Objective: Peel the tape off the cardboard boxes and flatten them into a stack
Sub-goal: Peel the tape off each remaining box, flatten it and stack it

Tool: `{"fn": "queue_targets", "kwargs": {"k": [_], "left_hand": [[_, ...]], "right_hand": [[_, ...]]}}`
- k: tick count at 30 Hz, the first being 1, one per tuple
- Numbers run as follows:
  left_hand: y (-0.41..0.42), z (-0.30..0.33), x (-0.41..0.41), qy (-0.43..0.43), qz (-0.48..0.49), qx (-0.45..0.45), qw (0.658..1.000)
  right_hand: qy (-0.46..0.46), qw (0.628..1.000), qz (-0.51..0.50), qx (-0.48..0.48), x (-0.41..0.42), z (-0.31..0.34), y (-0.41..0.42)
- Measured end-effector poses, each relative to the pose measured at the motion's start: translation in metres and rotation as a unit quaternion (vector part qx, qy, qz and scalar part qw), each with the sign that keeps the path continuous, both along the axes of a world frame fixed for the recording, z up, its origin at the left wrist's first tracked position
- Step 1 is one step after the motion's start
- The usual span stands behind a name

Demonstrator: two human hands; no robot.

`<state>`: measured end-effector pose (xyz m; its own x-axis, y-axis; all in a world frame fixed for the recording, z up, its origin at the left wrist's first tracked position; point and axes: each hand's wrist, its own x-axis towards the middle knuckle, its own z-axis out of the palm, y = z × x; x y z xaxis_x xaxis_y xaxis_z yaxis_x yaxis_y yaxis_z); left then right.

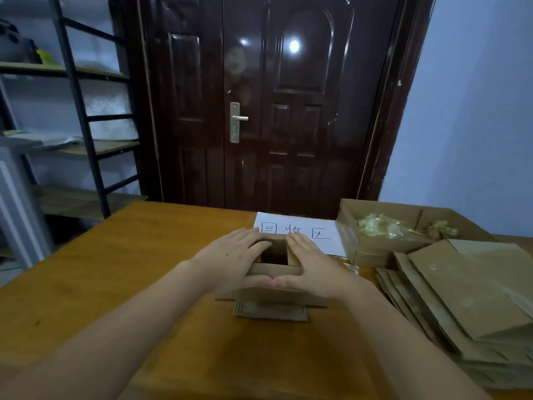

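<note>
Head view: we press flat, open left hand point(230, 259) and right hand point(313, 265) on the last open box point(274, 272); flattened stack point(467, 307) beside, peeled tape point(386, 228) binned.

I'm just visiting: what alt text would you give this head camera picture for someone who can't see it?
Two hands, left and right, press flat on a small open cardboard box on a wooden table. To the right lie a stack of flattened boxes and a tray of peeled tape; a handwritten paper sign and dark door are behind.
</note>
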<state>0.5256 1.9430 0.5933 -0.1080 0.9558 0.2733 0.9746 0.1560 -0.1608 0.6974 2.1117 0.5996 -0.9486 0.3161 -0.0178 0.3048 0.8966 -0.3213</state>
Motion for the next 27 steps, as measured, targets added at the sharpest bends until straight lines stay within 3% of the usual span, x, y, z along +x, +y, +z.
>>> {"fn": "queue_targets", "kwargs": {"k": [4,10,15,18,23,27], "left_hand": [[-0.002,0.003,0.005,0.037,-0.079,-0.013,0.996],[-0.001,0.012,0.004,0.042,-0.063,-0.015,0.997],[-0.009,0.024,-0.008,0.081,-0.038,0.049,0.995],[-0.021,0.024,-0.017,0.055,0.011,0.068,0.996],[-0.031,0.009,-0.016,-0.060,0.075,0.105,0.990],[-0.005,0.017,-0.007,-0.068,0.109,0.084,0.988]], "right_hand": [[0.007,1.000,-0.002,-0.013,0.002,-0.001,0.000],[0.003,1.000,-0.005,-0.008,0.003,0.001,-0.003],[0.014,1.000,-0.010,-0.020,0.003,-0.002,-0.002],[0.019,1.000,-0.009,-0.022,0.003,-0.003,-0.002],[0.027,0.999,-0.012,-0.029,0.002,-0.006,-0.001],[0.030,0.999,-0.011,-0.025,0.001,-0.007,0.001]]}}
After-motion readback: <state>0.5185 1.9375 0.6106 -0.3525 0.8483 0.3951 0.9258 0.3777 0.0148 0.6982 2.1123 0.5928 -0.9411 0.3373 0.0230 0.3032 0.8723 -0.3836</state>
